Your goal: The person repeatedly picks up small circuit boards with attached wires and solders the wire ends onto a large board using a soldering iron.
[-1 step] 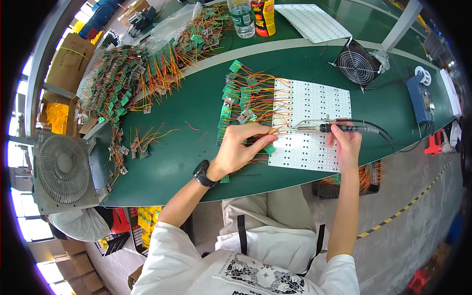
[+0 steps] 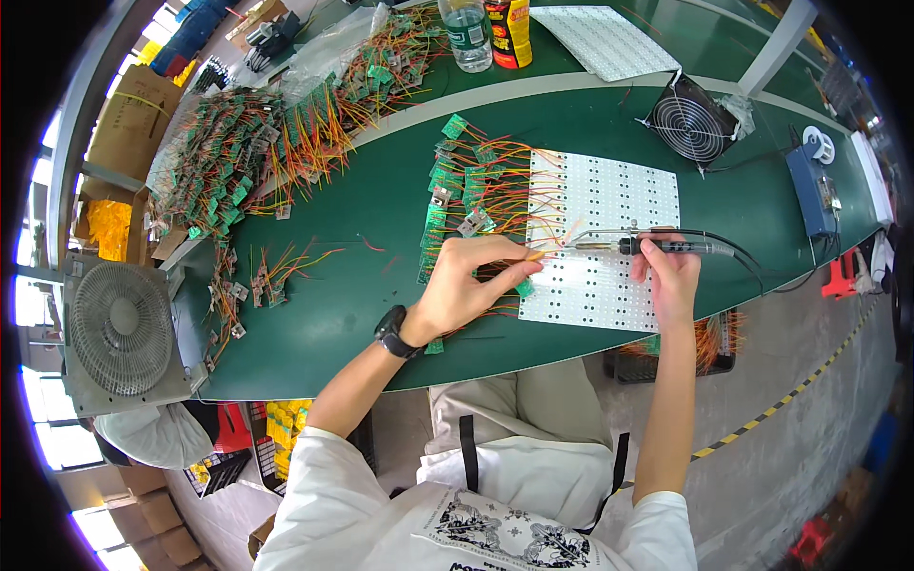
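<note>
My left hand (image 2: 476, 281), with a black watch on its wrist, pinches a thin orange wire (image 2: 535, 255) over the left part of a white perforated panel (image 2: 609, 295). A small green circuit board (image 2: 525, 287) sits just below those fingertips. My right hand (image 2: 668, 276) is closed round a soldering iron (image 2: 657, 246) with a black handle. Its metal tip points left and comes close to the pinched wire; whether they touch, I cannot tell. Along the panel's left side, several green boards (image 2: 473, 186) lie with red and orange wires reaching onto the panel.
A heap of wired boards (image 2: 224, 162) covers the table's left back. A small black fan (image 2: 687, 128) and a blue box (image 2: 811, 195) with a solder spool (image 2: 817, 145) stand at right. Behind are a bottle (image 2: 467, 36), a yellow-black can (image 2: 509, 33) and another white panel (image 2: 605, 40).
My left fingertips have shifted very slightly with the wire. A faint light orange streak now shows above the iron's tip. The right hand and iron stay in place.
</note>
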Available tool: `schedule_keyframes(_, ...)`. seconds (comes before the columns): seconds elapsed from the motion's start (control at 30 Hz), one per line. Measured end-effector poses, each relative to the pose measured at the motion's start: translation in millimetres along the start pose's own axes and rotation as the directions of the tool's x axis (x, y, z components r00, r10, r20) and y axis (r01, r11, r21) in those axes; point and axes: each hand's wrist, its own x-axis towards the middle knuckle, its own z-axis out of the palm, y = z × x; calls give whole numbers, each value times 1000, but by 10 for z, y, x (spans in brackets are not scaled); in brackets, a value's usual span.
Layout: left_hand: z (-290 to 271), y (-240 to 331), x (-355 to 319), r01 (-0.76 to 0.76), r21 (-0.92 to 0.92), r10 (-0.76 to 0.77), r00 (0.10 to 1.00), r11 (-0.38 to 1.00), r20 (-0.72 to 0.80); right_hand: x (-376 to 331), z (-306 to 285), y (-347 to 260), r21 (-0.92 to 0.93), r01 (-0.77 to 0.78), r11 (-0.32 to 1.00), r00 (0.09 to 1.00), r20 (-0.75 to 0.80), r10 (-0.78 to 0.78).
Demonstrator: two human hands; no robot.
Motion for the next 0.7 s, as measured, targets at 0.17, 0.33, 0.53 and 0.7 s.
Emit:
schedule_keyframes(0.17, 22, -100, 134, 226, -348, -88, 925, 910, 370, 2, 10, 7, -10, -6, 1000, 1000, -13, 6)
schedule_keyframes(0.33, 155, -166, 178, 120, -284, -57, 974, 951, 219, 13, -7, -2, -33, -27, 999, 1000, -3, 27)
schedule_keyframes(0.53, 134, -153, 153, -262, 387, 163, 949, 884, 270, 141, 24, -80, -78, -156, 985, 988, 10, 157)
schedule_keyframes(0.7, 213, -340, 74, -292, 445, 213, 952, 847, 220, 40, 65, 76, -49, 29, 998, 998, -56, -32)
